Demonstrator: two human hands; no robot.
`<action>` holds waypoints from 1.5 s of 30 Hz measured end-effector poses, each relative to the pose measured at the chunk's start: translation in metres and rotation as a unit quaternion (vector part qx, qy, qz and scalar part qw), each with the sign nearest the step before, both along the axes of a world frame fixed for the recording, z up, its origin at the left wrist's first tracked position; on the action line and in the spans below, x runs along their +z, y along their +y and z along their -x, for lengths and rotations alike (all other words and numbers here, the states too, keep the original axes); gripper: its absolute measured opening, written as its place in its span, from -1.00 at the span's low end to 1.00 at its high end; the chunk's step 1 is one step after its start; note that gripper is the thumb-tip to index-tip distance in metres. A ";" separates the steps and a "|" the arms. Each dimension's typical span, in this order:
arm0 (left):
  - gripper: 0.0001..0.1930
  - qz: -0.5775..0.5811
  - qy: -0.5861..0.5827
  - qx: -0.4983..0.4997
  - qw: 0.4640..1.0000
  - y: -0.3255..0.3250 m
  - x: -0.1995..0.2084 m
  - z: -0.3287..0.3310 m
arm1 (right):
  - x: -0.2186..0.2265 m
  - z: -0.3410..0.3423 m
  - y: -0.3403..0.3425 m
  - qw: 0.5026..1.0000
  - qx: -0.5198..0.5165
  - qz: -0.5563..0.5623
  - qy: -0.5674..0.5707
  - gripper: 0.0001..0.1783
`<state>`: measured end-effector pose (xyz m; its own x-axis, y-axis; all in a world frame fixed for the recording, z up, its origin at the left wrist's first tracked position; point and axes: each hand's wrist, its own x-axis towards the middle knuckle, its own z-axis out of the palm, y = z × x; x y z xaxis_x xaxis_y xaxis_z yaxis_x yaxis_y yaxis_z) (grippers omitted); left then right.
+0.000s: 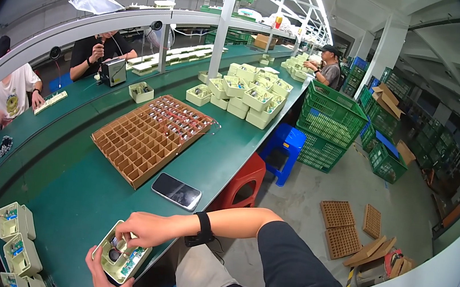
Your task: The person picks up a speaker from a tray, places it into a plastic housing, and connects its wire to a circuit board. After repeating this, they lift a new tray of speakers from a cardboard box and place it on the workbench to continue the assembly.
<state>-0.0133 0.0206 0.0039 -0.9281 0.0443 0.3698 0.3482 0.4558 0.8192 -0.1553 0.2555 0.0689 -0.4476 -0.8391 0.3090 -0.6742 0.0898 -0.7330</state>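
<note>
At the near edge of the green bench, my left hand [102, 277] grips a pale green plastic housing [107, 243] by its side and lower end, with the open side facing up. Inside it sit a round black part [114, 255], some wires and a green circuit board [130, 264] along one side. My right hand [142, 229] reaches over the far end of the housing, fingers pinched down inside it. Whatever those fingertips hold is hidden. A dark band circles my right wrist.
Beyond my hands lie a phone [176, 191] and a partitioned cardboard tray [132, 143], partly filled with small wired parts. Similar housings stand at left [21, 254] and in a far pile [248, 91]. Stools [283, 150] and green crates [330, 118] flank the bench. Other people work farther off.
</note>
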 end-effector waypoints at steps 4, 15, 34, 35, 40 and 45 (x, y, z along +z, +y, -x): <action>0.15 0.012 0.000 0.003 1.000 -0.001 0.000 0.002 | 0.003 0.003 0.001 0.999 0.011 -0.015 0.039 -0.91; 0.15 0.017 -0.006 0.005 1.000 -0.002 0.000 -0.005 | -0.009 0.004 -0.001 0.991 0.049 -0.042 0.116 -0.87; 0.09 0.041 -0.051 0.036 0.997 -0.004 0.010 -0.009 | 0.021 0.002 -0.002 0.973 0.098 -0.132 0.163 -0.87; 0.09 0.043 -0.047 0.034 0.997 -0.005 0.010 -0.010 | 0.023 0.000 -0.003 0.970 0.096 -0.139 0.175 -0.87; 0.09 0.042 -0.043 0.034 0.998 -0.005 0.010 -0.011 | 0.028 -0.010 -0.008 0.943 0.095 -0.190 0.258 -0.89; 0.08 0.050 -0.028 0.033 0.998 -0.008 0.008 -0.007 | 0.041 -0.022 -0.022 0.888 0.122 -0.239 0.373 -0.88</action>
